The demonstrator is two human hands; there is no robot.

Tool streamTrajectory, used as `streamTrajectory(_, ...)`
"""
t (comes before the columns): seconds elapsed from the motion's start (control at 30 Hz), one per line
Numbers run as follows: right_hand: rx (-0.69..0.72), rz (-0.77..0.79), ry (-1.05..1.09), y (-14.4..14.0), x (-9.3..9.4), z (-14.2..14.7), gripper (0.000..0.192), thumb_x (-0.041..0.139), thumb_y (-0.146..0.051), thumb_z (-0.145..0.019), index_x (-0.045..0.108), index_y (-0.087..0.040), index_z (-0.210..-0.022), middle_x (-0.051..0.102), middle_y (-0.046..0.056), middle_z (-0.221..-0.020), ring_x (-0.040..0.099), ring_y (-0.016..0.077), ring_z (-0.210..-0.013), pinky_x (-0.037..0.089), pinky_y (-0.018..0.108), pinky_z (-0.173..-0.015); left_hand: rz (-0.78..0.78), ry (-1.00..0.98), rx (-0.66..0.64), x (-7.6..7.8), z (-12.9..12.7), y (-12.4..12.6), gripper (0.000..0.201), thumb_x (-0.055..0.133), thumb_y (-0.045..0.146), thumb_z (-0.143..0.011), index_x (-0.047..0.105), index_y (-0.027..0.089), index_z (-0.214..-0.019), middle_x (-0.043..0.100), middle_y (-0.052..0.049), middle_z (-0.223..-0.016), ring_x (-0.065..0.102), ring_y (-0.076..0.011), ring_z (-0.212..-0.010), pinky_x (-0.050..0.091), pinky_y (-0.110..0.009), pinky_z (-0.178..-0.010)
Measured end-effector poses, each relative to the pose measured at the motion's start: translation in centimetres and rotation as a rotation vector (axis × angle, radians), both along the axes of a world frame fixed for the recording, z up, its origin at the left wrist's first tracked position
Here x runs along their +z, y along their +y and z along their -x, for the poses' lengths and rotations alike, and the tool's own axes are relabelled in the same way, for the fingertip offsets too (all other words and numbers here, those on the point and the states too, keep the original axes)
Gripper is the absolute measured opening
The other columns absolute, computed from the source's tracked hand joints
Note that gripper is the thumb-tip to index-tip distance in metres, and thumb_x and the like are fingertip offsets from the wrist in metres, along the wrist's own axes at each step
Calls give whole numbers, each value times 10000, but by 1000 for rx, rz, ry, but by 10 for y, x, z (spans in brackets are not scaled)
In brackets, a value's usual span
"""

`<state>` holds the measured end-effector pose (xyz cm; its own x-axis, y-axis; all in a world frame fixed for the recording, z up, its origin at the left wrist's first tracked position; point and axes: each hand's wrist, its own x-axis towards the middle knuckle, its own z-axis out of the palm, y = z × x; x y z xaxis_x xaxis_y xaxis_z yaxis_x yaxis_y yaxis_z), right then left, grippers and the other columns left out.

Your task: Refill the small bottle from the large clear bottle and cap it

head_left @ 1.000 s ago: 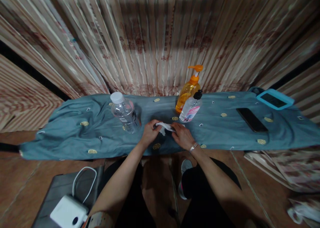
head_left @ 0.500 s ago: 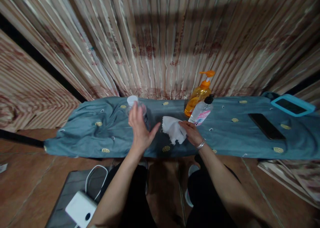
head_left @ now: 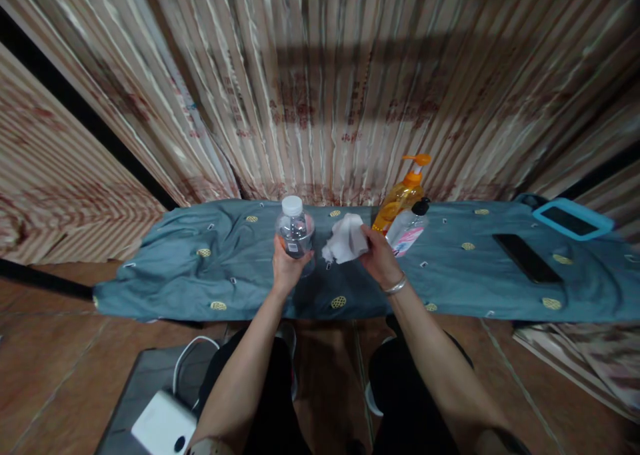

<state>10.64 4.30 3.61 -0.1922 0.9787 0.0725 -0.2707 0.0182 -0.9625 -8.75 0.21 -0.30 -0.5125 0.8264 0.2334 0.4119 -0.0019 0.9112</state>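
My left hand point(head_left: 289, 265) is wrapped round the lower side of a clear plastic bottle point(head_left: 296, 228) with a white cap, which is upright over the cloth-covered bench; I cannot tell whether its base touches the cloth. Between the fingers of my right hand point(head_left: 379, 255) is a crumpled white wipe point(head_left: 346, 239), held just right of the bottle. Close behind that hand stand a pump bottle point(head_left: 399, 203) of orange liquid and a clear bottle point(head_left: 407, 232) with a black cap and a pink label.
A blue-grey patterned cloth point(head_left: 170, 275) covers the narrow bench. To the right lie a black phone point(head_left: 527, 258) and a light-blue framed object point(head_left: 573, 219). A striped curtain point(head_left: 320, 75) hangs behind. At lower left a white power bank point(head_left: 164, 423) with a cable rests on a dark surface.
My left hand, earlier open in front of the clear bottle, has closed round it, and the bottle now shows nearer the wipe. My right hand has raised the wipe slightly.
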Motion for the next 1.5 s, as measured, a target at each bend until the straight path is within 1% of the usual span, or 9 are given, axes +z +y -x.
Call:
streamTrajectory(0.2, 103, -353, -253, -13, 47, 34, 382, 628, -412, -853, 598, -186, -1160, 585, 81, -1267, 562, 221, -1128, 443, 461, -981, -16, -111, -105, 3, -17, -6, 691, 835, 317, -518, 477, 193, -1096, 659, -33, -968, 655, -217, -867, 511, -339, -774)
streamTrajectory(0.33, 23, -474, -420, -12, 54, 50, 701, 764, -453, -684, 516, -211, -1293, 538, 92, -1333, 471, 269, -1210, 369, 444, -1039, -40, -161, -161, 4, -25, -10, 696, 817, 315, -543, 463, 187, -1128, 660, -60, -998, 649, -219, -886, 502, -339, -784)
streamTrajectory(0.47, 32, -483, -542, 0, 57, 57, 650, 687, -499, -751, 506, -175, -1284, 641, 64, -994, 571, 219, -858, 460, 404, -819, -10, -213, -252, 3, -34, -17, 699, 819, 306, -544, 464, 184, -1134, 666, -73, -1015, 640, -216, -901, 495, -343, -808)
streamTrajectory(0.57, 76, -471, -589, 12, 63, 58, 560, 705, -467, -753, 542, -164, -1196, 589, -5, -789, 512, 144, -674, 459, 347, -707, -51, -284, -314, 1, -38, -19, 773, 830, 280, -527, 442, 197, -1190, 658, -70, -1080, 632, -209, -943, 487, -342, -850)
streamTrajectory(0.73, 324, -411, -558, 34, 70, 51, 317, 608, -405, -875, 576, -156, -1069, 590, -21, -810, 531, 81, -621, 476, 250, -590, -34, -531, -494, 6, -40, -22, 710, 846, 269, -490, 521, 170, -1114, 681, -58, -1039, 632, -224, -966, 481, -361, -884)
streamTrajectory(0.9, 495, -330, -481, 43, 63, 43, 268, 562, -382, -916, 601, -141, -1026, 633, 2, -862, 590, 82, -656, 515, 240, -584, 82, -655, -624, 15, -42, -27, 559, 847, 260, -492, 603, 137, -980, 706, -50, -936, 648, -238, -937, 474, -388, -902)
streamTrajectory(1.1, 204, -326, -439, 16, 54, 54, 297, 590, -382, -895, 588, -151, -1082, 630, 11, -915, 602, 108, -725, 528, 280, -651, -20, -393, -427, 3, -37, -20, 685, 839, 276, -502, 515, 174, -1098, 686, -51, -1012, 653, -217, -925, 504, -361, -856)
streamTrajectory(1.3, -210, -346, -401, -25, 30, 76, 466, 594, -421, -877, 497, -194, -1273, 566, 83, -1228, 559, 231, -1098, 448, 482, -958, -22, -117, -254, 0, -23, -14, 715, 813, 261, -530, 472, 180, -1153, 687, -79, -1030, 662, -251, -919, 520, -350, -796)
streamTrajectory(1.5, -218, -302, -288, -38, 4, 74, 410, 530, -421, -920, 523, -198, -1264, 524, 92, -1335, 529, 241, -1187, 423, 503, -1009, -43, -61, -263, 4, -15, -17, 638, 757, 267, -599, 467, 168, -1158, 680, -100, -1052, 664, -253, -936, 515, -376, -842)
